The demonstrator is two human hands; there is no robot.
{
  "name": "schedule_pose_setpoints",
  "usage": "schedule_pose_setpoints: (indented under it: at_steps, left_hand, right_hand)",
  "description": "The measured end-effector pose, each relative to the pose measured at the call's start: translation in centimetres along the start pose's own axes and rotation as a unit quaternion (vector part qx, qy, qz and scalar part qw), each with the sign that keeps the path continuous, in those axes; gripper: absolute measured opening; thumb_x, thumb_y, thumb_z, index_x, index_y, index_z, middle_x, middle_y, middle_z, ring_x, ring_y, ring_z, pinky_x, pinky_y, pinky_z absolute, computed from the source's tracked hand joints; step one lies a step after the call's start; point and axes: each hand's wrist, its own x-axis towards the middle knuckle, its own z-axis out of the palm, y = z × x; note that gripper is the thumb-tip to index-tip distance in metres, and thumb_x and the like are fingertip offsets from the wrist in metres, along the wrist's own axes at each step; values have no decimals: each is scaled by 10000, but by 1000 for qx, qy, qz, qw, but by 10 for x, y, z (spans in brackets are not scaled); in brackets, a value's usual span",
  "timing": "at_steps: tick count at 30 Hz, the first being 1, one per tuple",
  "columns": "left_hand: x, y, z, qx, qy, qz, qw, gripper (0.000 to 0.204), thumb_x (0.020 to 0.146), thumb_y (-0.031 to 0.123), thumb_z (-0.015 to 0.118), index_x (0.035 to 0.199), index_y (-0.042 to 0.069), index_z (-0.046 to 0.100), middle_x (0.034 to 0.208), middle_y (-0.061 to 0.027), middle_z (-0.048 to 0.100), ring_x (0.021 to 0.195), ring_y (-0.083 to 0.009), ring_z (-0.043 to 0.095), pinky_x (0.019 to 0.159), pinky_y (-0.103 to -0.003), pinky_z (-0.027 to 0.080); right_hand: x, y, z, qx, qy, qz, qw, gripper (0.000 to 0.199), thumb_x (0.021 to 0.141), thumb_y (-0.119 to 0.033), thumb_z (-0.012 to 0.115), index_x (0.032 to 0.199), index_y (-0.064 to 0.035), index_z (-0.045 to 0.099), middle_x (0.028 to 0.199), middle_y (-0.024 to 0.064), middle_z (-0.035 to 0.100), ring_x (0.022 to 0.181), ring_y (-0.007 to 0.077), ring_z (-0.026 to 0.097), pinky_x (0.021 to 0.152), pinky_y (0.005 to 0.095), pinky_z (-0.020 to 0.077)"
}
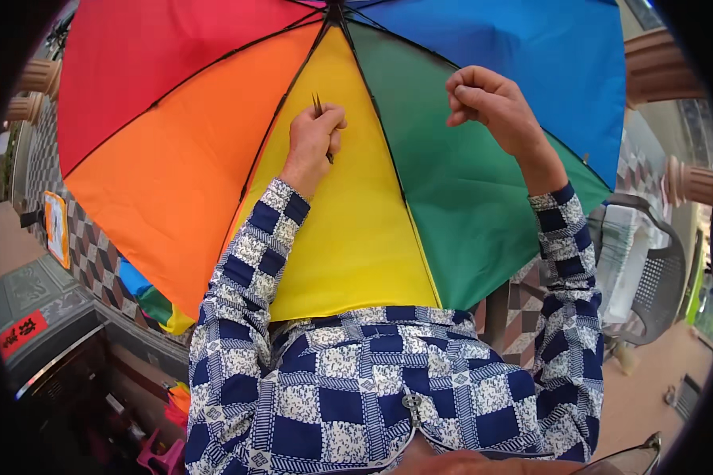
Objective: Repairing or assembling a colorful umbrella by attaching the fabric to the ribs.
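A wide open umbrella [356, 261] with red, orange, yellow, green and blue panels spreads in front of me, its dark ribs meeting at the hub [335, 11] at the top. My left hand [313, 146], over the yellow panel, is closed around a small two-pointed metal tool [318, 104]. Its slim tips stick out above the fingers, and its other end shows below them. Over the green panel, my right hand [491, 103] is raised with thumb and fingers pinched together. Whatever it pinches, if anything, is too small to make out.
A grey plastic chair [659, 277] with pale stacked material [619, 257] stands at the right. Another multicoloured umbrella cloth [157, 307] lies at lower left, near a dark cabinet [79, 396] and a pink stool [162, 457]. Columns [661, 67] rise beyond the patterned tile floor [95, 249].
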Motion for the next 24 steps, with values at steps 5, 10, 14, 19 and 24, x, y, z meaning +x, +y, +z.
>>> schedule_pose_setpoints:
  at_steps: [5, 10, 14, 19, 24]
  left_hand:
    - [7, -19, 21, -48, 10, -9, 999, 52, 783, 74, 567, 787, 28, 543, 674, -34, 542, 407, -61, 371, 365, -221, 268]
    - [9, -34, 33, -48, 16, -3, 999, 54, 784, 70, 564, 797, 23, 542, 670, -59, 568, 400, -72, 390, 366, -221, 277]
    - [14, -34, 30, -77, 34, -11, 996, 50, 786, 68, 561, 794, 21, 545, 661, -74, 579, 395, -76, 400, 363, -221, 281]
    - [16, -32, 27, -106, 54, -23, 993, 51, 787, 68, 559, 767, 22, 548, 650, -80, 578, 383, -77, 401, 355, -221, 282]
    - [19, -36, 23, -81, 30, -28, 996, 96, 838, 118, 567, 827, 23, 574, 690, -59, 592, 430, -68, 431, 389, -211, 319]
  right_hand:
    - [14, 30, 3, -12, 24, 46, 999, 127, 870, -116, 540, 927, -23, 605, 801, -5, 562, 644, 76, 548, 592, 240, 467]
    - [28, 68, 12, -193, 54, -47, 979, 101, 830, -110, 596, 881, -35, 639, 793, 3, 587, 685, 108, 578, 593, 264, 470]
    - [44, 81, 30, -380, 73, -150, 910, 96, 788, -92, 620, 872, -51, 641, 789, 42, 600, 701, 182, 589, 608, 304, 471]
    - [59, 84, 51, -464, 99, -152, 867, 73, 765, -106, 599, 810, -58, 630, 816, 99, 598, 781, 306, 581, 679, 392, 480]
    - [69, 86, 58, -504, 93, -155, 845, 76, 773, -114, 583, 807, -69, 633, 807, 95, 597, 796, 298, 590, 685, 395, 482]
